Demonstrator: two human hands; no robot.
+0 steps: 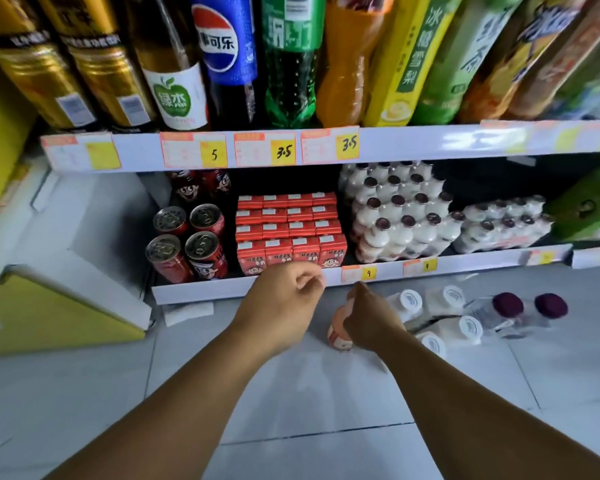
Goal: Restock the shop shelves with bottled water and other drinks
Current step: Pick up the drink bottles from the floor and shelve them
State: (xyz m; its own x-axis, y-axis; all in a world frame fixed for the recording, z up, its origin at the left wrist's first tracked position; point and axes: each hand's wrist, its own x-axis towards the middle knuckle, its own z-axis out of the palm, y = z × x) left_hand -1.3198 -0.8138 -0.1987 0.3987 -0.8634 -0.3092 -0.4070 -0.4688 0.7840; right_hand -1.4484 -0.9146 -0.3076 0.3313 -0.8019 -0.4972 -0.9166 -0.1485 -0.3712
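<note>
**Operator:** Nearest to me are both forearms, reaching out over the tiled floor (309, 393) toward the bottom shelf (201, 289). My right hand (369, 323) is down at floor level, fingers curled round a small orange-and-white bottle (340, 332) that stands just in front of the shelf's front edge. I judge it gripped, though the hand hides most of it.

**Spotter:** And the left?

**Operator:** My left hand (286, 294) hangs at the shelf's front edge, fingers loosely curled, holding nothing that I can see. It sits right below the red milk cartons (290, 230).

**Spotter:** Which way does the bottle have to go?

**Operator:** Up and forward. Its long axis looks roughly upright, tilted a little toward me. The right hand is the nearer one by far; it is already on it. Where it belongs on the shelf I can't tell yet.

**Spotter:** What else is around?

**Operator:** To the right of my right hand, on the floor, lie several white-capped bottles (440, 317) on their sides, and beyond them clear bottles with purple caps (527, 306). On the shelf, from the left end: red cans (187, 244), the cartons, then wrapped packs of small white bottles (399, 216) toward the right.

**Spotter:** Anything in the way?

**Operator:** The raised price strip (368, 273) along the front edge; I'd have to lift over it. The upper shelf (395, 142), loaded with tall bottles (229, 46), overhangs, so I'd judge headroom tight. Free space looks scarce at the front row.
</note>
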